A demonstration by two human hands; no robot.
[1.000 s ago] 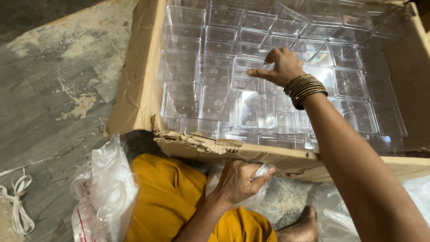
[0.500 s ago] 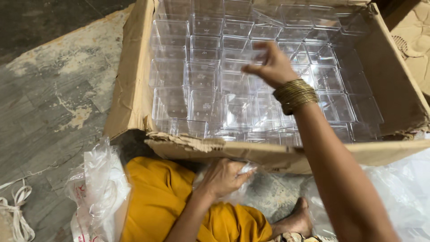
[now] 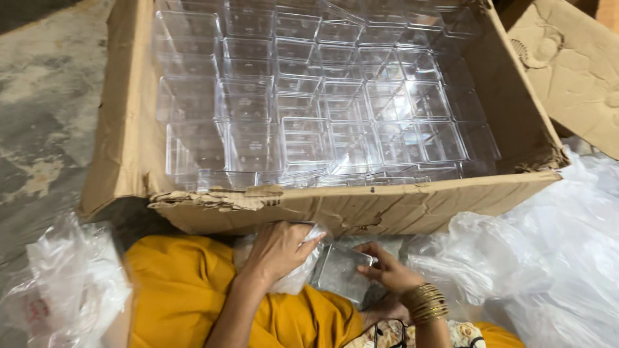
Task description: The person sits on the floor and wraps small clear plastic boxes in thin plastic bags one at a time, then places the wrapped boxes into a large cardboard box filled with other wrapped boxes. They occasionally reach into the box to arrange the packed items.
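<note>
The right hand [image 3: 390,270], withdrawn from the cardboard box [image 3: 122,129], is now being pinched around one clear plastic container [image 3: 342,274] in the lap, while a plastic bag [image 3: 300,274] is being gripped by the left hand [image 3: 277,248].

left hand [image 3: 278,250] — fingers curled, palm down | right hand [image 3: 385,270] — fingers pinched, wrist bent inward

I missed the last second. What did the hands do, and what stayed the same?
The right hand came back from the cardboard box to the lap, now holding a clear container. The left hand stayed on the plastic bag; the containers in the box kept their places.
</note>
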